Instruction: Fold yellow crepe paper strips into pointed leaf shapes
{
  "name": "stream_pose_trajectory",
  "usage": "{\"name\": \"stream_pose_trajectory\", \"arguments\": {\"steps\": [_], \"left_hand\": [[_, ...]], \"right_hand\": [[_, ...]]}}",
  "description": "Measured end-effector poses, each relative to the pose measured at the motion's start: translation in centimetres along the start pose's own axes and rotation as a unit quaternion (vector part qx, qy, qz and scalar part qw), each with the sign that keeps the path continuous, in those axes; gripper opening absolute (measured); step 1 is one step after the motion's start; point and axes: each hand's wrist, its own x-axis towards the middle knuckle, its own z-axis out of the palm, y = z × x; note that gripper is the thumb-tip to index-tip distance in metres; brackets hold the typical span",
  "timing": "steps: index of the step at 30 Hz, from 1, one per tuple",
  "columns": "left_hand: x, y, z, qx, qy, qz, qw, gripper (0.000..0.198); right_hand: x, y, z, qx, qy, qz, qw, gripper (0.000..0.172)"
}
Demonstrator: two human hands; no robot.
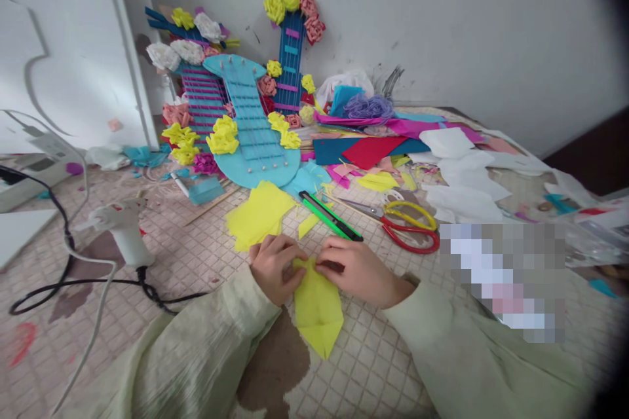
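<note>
A sheet of yellow crepe paper [318,308], creased and pointed at its near end, lies in front of me on the table. My left hand [276,267] pinches its far left edge between thumb and fingers. On the far right edge, my right hand [358,268] pinches the same paper, a short gap from the left. Just beyond my hands rests a stack of yellow paper [258,213]. A green utility knife [330,216] lies past my right hand, with a narrow yellow strip [308,224] beside it.
Scissors [410,226] with red and yellow handles lie to the right. A glue gun [122,229] with its cord stands at left. Flower-trimmed paper instruments [250,118] lean at the back. Purple yarn [368,107] and white paper scraps [462,190] cover the back right.
</note>
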Motion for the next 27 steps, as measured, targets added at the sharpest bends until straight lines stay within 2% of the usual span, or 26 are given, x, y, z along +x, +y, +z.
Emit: {"name": "stream_pose_trajectory", "arguments": {"steps": [10, 16, 20, 27], "left_hand": [[0.2, 0.2, -0.1, -0.057, -0.001, -0.005, 0.998, 0.026], [0.5, -0.2, 0.1, -0.097, 0.029, 0.051, 0.993, 0.021], [0.3, -0.4, 0.5, -0.119, 0.028, 0.078, 0.989, 0.024], [-0.1, -0.2, 0.9, -0.119, 0.038, 0.057, 0.991, 0.033]], "right_hand": [[-0.1, 0.1, 0.0, -0.004, -0.006, 0.002, 1.0, 0.012], [-0.1, 0.1, 0.1, 0.002, -0.004, -0.002, 1.0, 0.012], [-0.2, 0.0, 0.0, -0.003, 0.001, 0.002, 1.0, 0.012], [-0.2, -0.1, 0.0, -0.004, 0.001, 0.008, 1.0, 0.01]]}}
